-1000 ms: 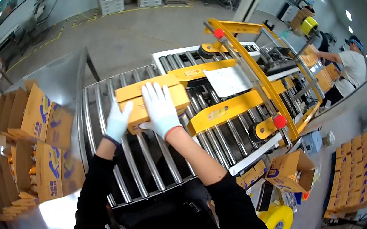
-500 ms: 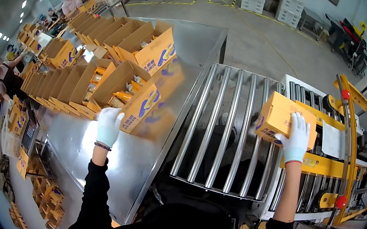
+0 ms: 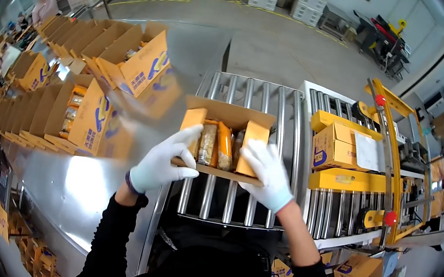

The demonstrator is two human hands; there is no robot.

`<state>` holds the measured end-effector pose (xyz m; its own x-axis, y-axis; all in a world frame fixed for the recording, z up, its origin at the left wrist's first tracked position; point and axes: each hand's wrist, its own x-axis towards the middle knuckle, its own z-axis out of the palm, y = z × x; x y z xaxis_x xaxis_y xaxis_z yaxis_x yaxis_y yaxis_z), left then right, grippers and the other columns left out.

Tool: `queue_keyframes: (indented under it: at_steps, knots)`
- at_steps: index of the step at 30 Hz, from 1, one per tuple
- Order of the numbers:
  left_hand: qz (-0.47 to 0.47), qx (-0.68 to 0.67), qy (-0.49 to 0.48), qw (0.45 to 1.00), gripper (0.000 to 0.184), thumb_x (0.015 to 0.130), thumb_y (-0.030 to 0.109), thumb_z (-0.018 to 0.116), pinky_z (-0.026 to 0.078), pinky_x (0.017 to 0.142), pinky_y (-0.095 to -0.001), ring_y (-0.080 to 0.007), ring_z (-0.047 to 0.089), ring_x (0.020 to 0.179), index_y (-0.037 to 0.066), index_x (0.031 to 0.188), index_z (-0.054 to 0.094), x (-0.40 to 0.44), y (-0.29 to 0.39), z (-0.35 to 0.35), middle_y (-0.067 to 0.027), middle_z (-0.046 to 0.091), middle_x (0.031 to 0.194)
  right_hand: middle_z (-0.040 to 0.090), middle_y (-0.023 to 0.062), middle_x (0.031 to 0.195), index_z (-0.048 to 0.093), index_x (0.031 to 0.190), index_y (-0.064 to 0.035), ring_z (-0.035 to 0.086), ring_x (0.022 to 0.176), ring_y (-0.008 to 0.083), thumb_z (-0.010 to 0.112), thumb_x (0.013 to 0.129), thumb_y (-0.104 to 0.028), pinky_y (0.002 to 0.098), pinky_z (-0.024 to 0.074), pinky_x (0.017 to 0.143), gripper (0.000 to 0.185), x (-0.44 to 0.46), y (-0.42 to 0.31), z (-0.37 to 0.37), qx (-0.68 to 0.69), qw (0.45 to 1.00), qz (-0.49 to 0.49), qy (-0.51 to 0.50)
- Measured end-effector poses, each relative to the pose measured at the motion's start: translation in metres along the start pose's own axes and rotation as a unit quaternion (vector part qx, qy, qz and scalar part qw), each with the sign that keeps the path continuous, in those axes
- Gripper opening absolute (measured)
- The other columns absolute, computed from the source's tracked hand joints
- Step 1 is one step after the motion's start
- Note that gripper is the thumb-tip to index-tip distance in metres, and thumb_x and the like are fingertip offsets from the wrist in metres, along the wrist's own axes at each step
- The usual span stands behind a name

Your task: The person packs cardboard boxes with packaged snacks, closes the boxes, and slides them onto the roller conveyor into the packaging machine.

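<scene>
Two-handed, tends open cardboard carton (image 3: 231,111), probably light, stiff-walled, best held endwise, with left hand (image 3: 164,162) unclenched, right hand (image 3: 269,174) uncertain in grip.

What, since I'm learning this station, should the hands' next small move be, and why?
Probably fold the near flap of the open box inward: its end flaps look turned in, yet the near flap and the far flap stand open, with packets showing between. The left hand and right hand are at its ends.
</scene>
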<state>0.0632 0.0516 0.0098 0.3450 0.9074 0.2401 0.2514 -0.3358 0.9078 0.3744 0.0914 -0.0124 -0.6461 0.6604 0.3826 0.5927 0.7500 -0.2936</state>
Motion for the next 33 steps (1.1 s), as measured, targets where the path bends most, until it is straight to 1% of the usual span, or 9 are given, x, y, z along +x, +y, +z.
queue_keyframes:
  at_steps: [4,6,10,13,20,23,26,29,33]
  knots:
    - [-0.230,-0.081,0.003,0.970,0.036,0.082,0.019,0.085,0.041,0.115,-0.0371,-0.0275,0.051,0.141,0.001,0.110,0.069,0.057,-0.043,0.002,-0.0171,0.060,0.141,0.072,0.0113,0.123,0.069,0.129,-0.0095,0.065,0.117,0.0310,0.078,0.086,-0.031,0.0435,0.0438,0.112,0.050,-0.002,0.028,0.006,0.323,0.937,0.115,-0.066]
    - [-0.026,0.338,0.158,0.927,0.060,0.082,0.023,0.086,0.045,0.110,-0.0339,-0.0221,0.055,0.134,-0.003,0.130,0.060,0.073,-0.075,0.019,-0.0147,0.061,0.137,0.068,0.0143,0.127,0.055,0.144,-0.0068,0.062,0.119,0.0331,0.079,0.084,-0.033,0.0430,0.0411,0.114,0.070,0.031,0.033,-0.011,0.088,0.991,0.073,-0.072]
    - [-0.037,0.409,0.287,0.865,0.067,0.086,0.025,0.085,0.049,0.105,-0.0331,-0.0185,0.057,0.128,-0.007,0.136,0.055,0.055,-0.091,0.035,-0.0139,0.059,0.141,0.052,0.0150,0.146,0.044,0.150,-0.0044,0.049,0.135,0.0343,0.086,0.074,-0.034,0.0515,0.0301,0.121,0.091,0.060,0.013,-0.017,-0.084,0.993,0.073,0.048]
    - [-0.194,-0.202,0.227,0.933,0.057,0.095,0.026,0.076,0.053,0.100,-0.0337,-0.0186,0.062,0.121,-0.008,0.136,0.054,0.046,-0.099,0.032,-0.0130,0.064,0.133,0.052,0.0151,0.147,0.043,0.151,-0.0034,0.046,0.139,0.0327,0.088,0.072,-0.038,0.0514,0.0273,0.123,0.097,0.017,-0.008,-0.005,-0.008,0.992,0.091,-0.092]
    - [-0.015,0.101,0.239,0.966,0.046,0.096,0.024,0.072,0.055,0.094,-0.0346,-0.0196,0.068,0.106,-0.002,0.130,0.056,0.135,-0.075,0.170,-0.0146,0.067,0.117,0.040,0.0193,0.157,0.036,0.154,0.0010,0.033,0.149,0.0378,0.091,0.067,-0.041,0.0510,0.0210,0.126,0.111,0.000,0.066,-0.013,-0.191,0.961,0.196,-0.029]
    - [-0.123,-0.180,-0.155,0.963,0.057,0.095,0.034,0.072,0.052,0.102,-0.0422,-0.0299,0.067,0.111,-0.002,0.136,0.052,0.126,-0.053,0.172,-0.0210,0.063,0.128,0.040,0.0212,0.157,0.035,0.153,0.0034,0.031,0.150,0.0388,0.085,0.073,-0.046,0.0511,0.0203,0.126,0.106,-0.010,0.094,-0.012,-0.222,0.953,0.203,0.012]
    - [0.017,0.219,0.108,0.970,0.070,0.088,0.028,0.078,0.040,0.116,-0.0449,-0.0364,0.051,0.136,-0.001,0.144,0.049,0.098,-0.027,0.096,-0.0234,0.054,0.143,0.040,0.0202,0.158,0.037,0.153,0.0019,0.032,0.149,0.0382,0.077,0.083,-0.040,0.0523,0.0202,0.126,0.091,-0.026,0.110,-0.019,-0.227,0.946,0.229,0.022]
    - [-0.023,0.532,0.280,0.798,0.054,0.089,0.017,0.071,0.042,0.106,-0.0502,-0.0373,0.054,0.125,-0.002,0.136,0.054,0.081,-0.016,-0.021,-0.0221,0.059,0.132,0.049,0.0170,0.151,0.049,0.146,-0.0037,0.035,0.148,0.0359,0.067,0.087,-0.020,0.0555,0.0198,0.125,0.064,-0.036,0.121,-0.017,-0.241,0.936,0.239,0.094]
    - [-0.212,0.590,0.089,0.774,0.028,0.096,0.023,0.063,0.050,0.092,-0.0511,-0.0359,0.070,0.092,0.004,0.115,0.063,0.079,-0.032,-0.062,-0.0161,0.073,0.092,0.069,0.0167,0.111,0.068,0.111,-0.0075,0.063,0.111,0.0363,0.060,0.084,0.000,0.0468,0.0492,0.100,0.030,-0.019,0.102,-0.002,-0.049,0.976,0.167,0.130]
